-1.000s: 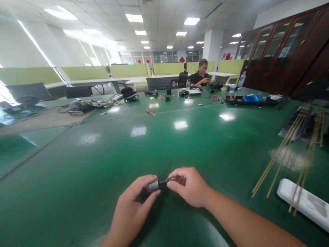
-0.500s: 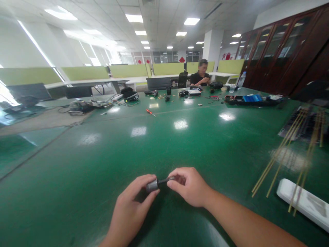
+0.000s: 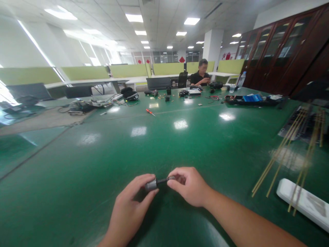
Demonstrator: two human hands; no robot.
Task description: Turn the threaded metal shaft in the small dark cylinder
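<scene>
Near, a grey cylinder (image 3: 151,185) and black shaft (image 3: 162,180) are showing against the green tabletop (image 3: 154,147), yellowish sticks (image 3: 277,154) and a white bar (image 3: 308,211) are standing out at right, and farther off a red-orange screwdriver (image 3: 149,111) and lime-green partitions (image 3: 168,68) are showing.

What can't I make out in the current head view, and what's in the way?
All in the head view:
- Right end of the dark shaft: covered by fingers of the right hand.
- Parts of the gray cylinder: covered by fingers of the left hand.
- Right end of the white object: cut off by the picture's right edge.
- What the small black block is: too small to tell.
</scene>
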